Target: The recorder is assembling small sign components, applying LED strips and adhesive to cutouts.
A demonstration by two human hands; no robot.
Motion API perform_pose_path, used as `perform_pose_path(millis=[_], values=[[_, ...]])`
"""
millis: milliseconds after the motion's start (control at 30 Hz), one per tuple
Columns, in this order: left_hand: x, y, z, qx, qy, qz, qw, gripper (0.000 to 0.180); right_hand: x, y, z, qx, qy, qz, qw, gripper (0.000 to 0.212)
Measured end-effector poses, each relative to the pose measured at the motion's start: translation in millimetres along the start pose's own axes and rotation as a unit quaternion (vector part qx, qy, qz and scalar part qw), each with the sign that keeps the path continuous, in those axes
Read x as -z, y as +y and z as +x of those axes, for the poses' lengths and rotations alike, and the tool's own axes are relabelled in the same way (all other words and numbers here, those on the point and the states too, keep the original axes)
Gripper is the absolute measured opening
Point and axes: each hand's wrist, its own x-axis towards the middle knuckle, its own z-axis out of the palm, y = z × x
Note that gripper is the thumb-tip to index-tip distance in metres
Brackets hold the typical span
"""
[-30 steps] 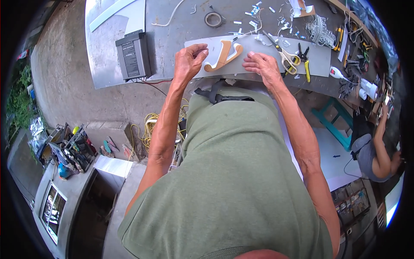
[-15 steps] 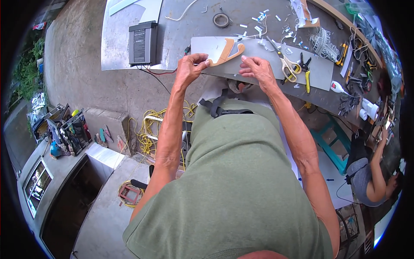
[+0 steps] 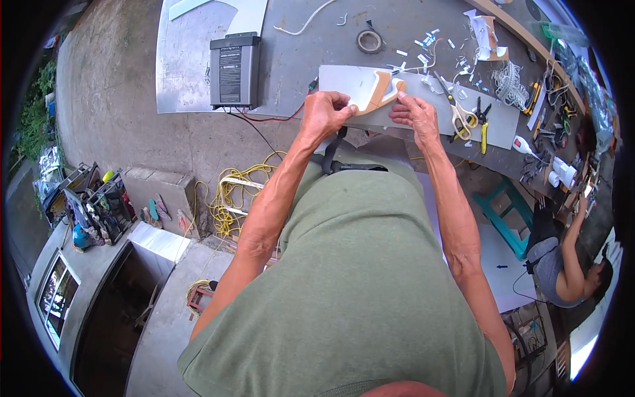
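Observation:
A curved, letter-like cut-out piece (image 3: pixel 376 99), tan-brown on its faces with white inside its bends, is held over the near edge of the workbench. My left hand (image 3: pixel 324 119) pinches its left end between thumb and fingers. At its right tip, my right hand (image 3: pixel 418 118) has thumb and forefinger closed on the edge, the other fingers curled below. Under the piece lies a pale grey sheet (image 3: pixel 450 109). Cream-handled scissors (image 3: pixel 463 120) and yellow-handled pliers (image 3: pixel 483 129) rest right of my right hand.
A grey power supply box (image 3: pixel 235 73) with wires stands at left on the metal bench (image 3: pixel 301 49). Beyond the sheet lie a tape roll (image 3: pixel 369 41), white scraps and coiled wire (image 3: pixel 511 86). A teal stool (image 3: pixel 506 212) and another person (image 3: pixel 559 271) are at right.
My right hand has come in to the piece's right tip, where before it was apart from it. The view has shifted, so bench things sit farther right.

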Motion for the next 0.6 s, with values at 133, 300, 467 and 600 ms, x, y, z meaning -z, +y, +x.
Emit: perform_pose_path(millis=[133, 300, 467, 600], values=[[2.0, -1.4, 2.4, -0.035, -0.033, 0.027, 0.998, 0.038, 1.8, -2.3, -5.4, 0.005, 0.012, 0.02, 1.0, 0.051], [35.0, -14.7, -2.3, -0.112, -0.034, -0.012, 0.993, 0.038, 19.2, -15.0, -2.5, 0.062, 0.071, -0.01, 0.995, 0.034], [78.6, -31.5, -0.1, -0.063, -0.004, -0.03, 0.998, 0.027, 49.0, -53.9, 29.0, 0.149, 0.218, -0.191, 0.946, 0.023], [95.5, -37.0, -14.0, 0.006, 0.101, -0.138, 0.985, 0.021, 54.7, -78.2, 58.5, 0.191, 0.247, -0.306, 0.899, 0.026]])
